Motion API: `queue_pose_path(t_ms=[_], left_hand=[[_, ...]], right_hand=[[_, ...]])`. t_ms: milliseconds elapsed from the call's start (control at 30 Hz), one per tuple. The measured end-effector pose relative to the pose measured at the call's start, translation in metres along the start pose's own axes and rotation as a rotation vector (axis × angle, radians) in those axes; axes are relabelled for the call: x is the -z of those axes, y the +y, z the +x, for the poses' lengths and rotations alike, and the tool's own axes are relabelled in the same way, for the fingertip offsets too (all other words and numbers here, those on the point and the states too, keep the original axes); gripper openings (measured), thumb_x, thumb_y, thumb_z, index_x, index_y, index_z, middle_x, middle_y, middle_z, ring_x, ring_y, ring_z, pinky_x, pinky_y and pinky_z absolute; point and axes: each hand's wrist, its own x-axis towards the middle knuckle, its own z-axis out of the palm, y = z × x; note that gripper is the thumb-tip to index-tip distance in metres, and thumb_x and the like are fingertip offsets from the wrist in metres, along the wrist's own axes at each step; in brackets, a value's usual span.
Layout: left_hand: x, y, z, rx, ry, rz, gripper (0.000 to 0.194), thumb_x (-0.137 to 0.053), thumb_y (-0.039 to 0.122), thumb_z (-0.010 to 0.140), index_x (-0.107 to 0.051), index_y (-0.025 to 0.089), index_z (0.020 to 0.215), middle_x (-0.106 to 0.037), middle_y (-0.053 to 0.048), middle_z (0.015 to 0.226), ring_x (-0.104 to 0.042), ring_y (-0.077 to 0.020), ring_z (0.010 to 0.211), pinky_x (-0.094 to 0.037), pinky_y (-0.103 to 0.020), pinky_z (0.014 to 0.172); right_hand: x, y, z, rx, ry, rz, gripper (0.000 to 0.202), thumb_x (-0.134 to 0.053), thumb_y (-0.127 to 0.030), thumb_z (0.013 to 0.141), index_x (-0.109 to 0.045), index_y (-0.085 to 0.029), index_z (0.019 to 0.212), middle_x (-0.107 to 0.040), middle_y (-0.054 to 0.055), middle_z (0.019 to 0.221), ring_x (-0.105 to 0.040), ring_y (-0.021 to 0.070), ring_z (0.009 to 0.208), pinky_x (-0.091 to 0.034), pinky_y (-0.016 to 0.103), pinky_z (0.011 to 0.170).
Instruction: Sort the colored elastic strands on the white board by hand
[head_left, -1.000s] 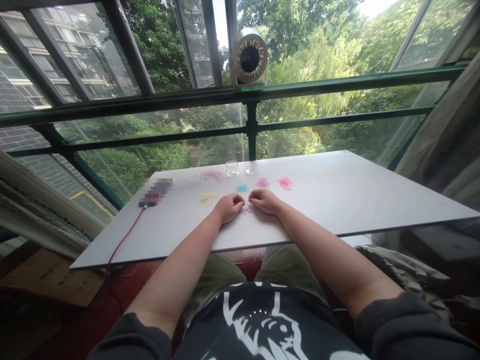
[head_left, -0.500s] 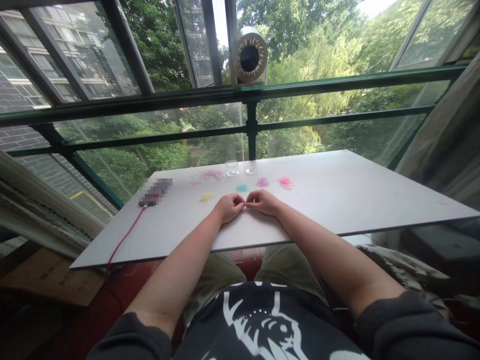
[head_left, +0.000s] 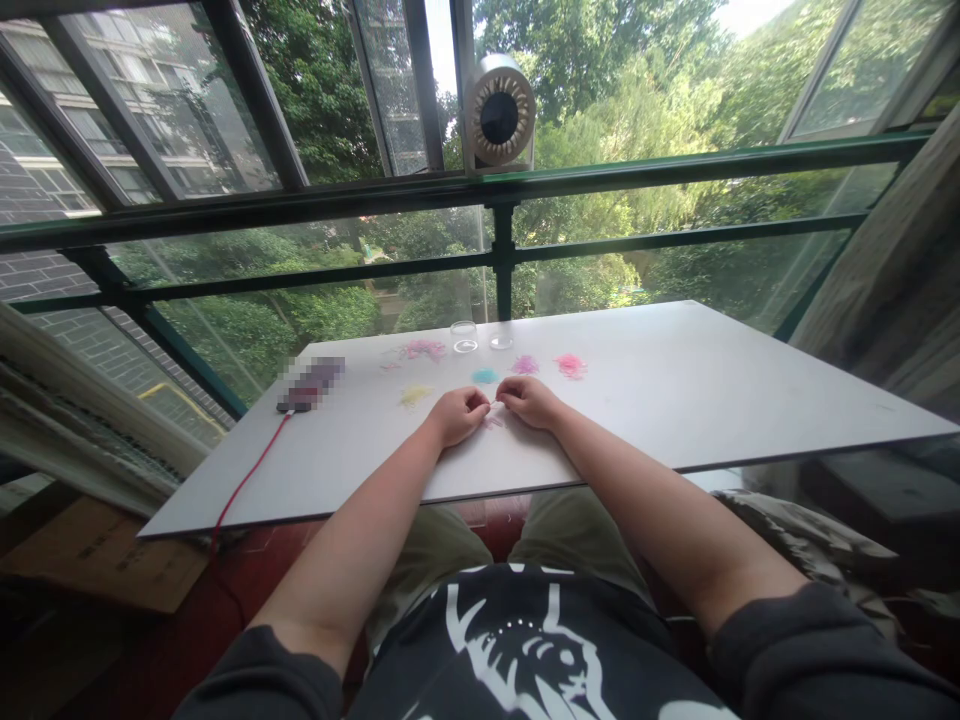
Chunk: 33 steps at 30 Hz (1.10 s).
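My left hand and my right hand are close together over the white table, both with fingers pinched. Something tiny and pale shows between the fingertips, too small to name. A few pale pink pieces lie just below them. Beyond my hands are small piles of thin bits: a yellow pile, a teal pile, a purple pile, a red-pink pile and a looser pink pile.
Two clear round containers, a left one and a right one, stand at the table's far edge. A blurred-out device with a red cable lies at the left. A green railing runs behind.
My right hand has shifted slightly up and right, opening a small gap between the fingertips. The pale pink pieces below them now show more clearly.
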Motion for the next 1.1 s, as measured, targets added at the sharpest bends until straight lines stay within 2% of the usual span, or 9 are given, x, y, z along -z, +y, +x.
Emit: queue_pose_path(t_ms=[267, 400, 567, 833, 933, 1100], left_hand=[[0.001, 0.003, -0.001, 0.032, 0.003, 0.013, 0.021, -0.052, 0.032, 0.073, -0.063, 0.015, 0.08, -0.065, -0.003, 0.074, -0.055, -0.0124, 0.064, -0.044, -0.023, 0.062], [0.002, 0.003, -0.001, 0.034, 0.014, 0.019, 0.02, -0.052, 0.032, 0.073, -0.062, 0.016, 0.078, -0.065, -0.002, 0.073, -0.054, -0.0118, 0.062, -0.043, -0.023, 0.06], [0.002, 0.002, -0.001, 0.036, 0.004, 0.035, 0.019, -0.052, 0.031, 0.073, -0.062, 0.016, 0.077, -0.064, -0.002, 0.073, -0.054, -0.0121, 0.063, -0.042, -0.023, 0.06], [0.003, 0.006, -0.002, 0.056, -0.002, 0.02, 0.018, -0.051, 0.031, 0.073, -0.062, 0.017, 0.078, -0.065, -0.002, 0.075, -0.055, -0.0127, 0.064, -0.043, -0.024, 0.062], [0.002, 0.006, -0.001, 0.058, 0.013, 0.045, 0.018, -0.051, 0.03, 0.073, -0.062, 0.017, 0.078, -0.065, -0.003, 0.078, -0.056, -0.0144, 0.069, -0.045, -0.026, 0.068], [0.0, 0.003, 0.0, -0.015, 0.094, 0.116, 0.016, -0.056, 0.024, 0.069, -0.064, 0.018, 0.081, -0.065, -0.006, 0.097, -0.054, -0.0217, 0.097, -0.038, -0.036, 0.093]], right_hand=[[-0.003, 0.002, 0.001, -0.006, 0.067, -0.117, 0.015, -0.048, -0.014, 0.071, -0.063, -0.016, 0.073, -0.063, 0.002, 0.071, -0.052, 0.0111, 0.063, -0.039, 0.022, 0.063], [0.003, 0.011, 0.004, -0.142, 0.197, -0.295, 0.016, -0.048, -0.016, 0.072, -0.063, -0.018, 0.074, -0.063, 0.002, 0.071, -0.053, 0.0131, 0.064, -0.039, 0.023, 0.062], [0.021, 0.03, 0.009, -0.315, 0.353, -0.593, 0.019, -0.049, -0.021, 0.076, -0.067, -0.019, 0.078, -0.062, 0.007, 0.08, -0.054, 0.0169, 0.073, -0.037, 0.028, 0.067], [0.027, 0.039, 0.012, -0.356, 0.381, -0.687, 0.017, -0.054, -0.022, 0.075, -0.07, -0.02, 0.079, -0.064, 0.011, 0.081, -0.055, 0.0207, 0.077, -0.035, 0.032, 0.07], [0.027, 0.039, 0.011, -0.366, 0.389, -0.659, 0.018, -0.053, -0.022, 0.073, -0.069, -0.02, 0.081, -0.065, 0.01, 0.083, -0.056, 0.0212, 0.079, -0.035, 0.033, 0.072], [0.03, 0.041, 0.009, -0.391, 0.456, -0.548, 0.021, -0.048, -0.016, 0.074, -0.066, -0.019, 0.085, -0.066, 0.007, 0.082, -0.056, 0.0194, 0.078, -0.037, 0.033, 0.075]])
